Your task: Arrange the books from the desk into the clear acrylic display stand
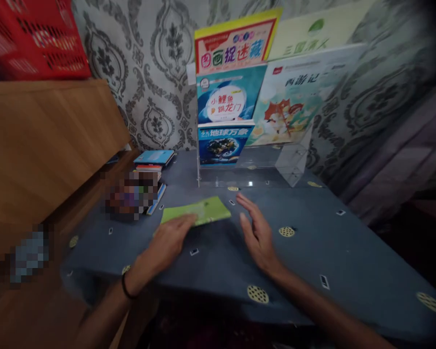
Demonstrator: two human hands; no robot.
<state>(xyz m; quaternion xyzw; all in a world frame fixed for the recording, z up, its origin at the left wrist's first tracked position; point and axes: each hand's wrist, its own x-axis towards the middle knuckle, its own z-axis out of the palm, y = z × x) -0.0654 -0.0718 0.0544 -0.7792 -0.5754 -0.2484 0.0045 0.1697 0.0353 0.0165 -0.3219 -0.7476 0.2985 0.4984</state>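
Note:
A thin green book point(212, 209) is tilted just above or on the cloth in the middle of the table. My left hand point(172, 240) has its near left edge, fingers closed over the cover and the thumb hidden. To the right of the book, apart from it, my right hand point(257, 232) is held open with nothing in it, palm facing the book. Behind both hands stands a clear acrylic book rack point(294, 157). It bears several upright books, among them a dark blue one with a globe point(221, 148), a teal one point(227, 97) and a large pale one point(294, 106).
A stack of books point(154, 157) lies at the table's left, beside a pixelated item point(132, 194). The blue patterned tablecloth point(225, 264) hangs over the front edge. On the left a wooden cabinet point(51, 131) carries a red basket point(36, 41). Patterned wallpaper point(156, 72) is behind.

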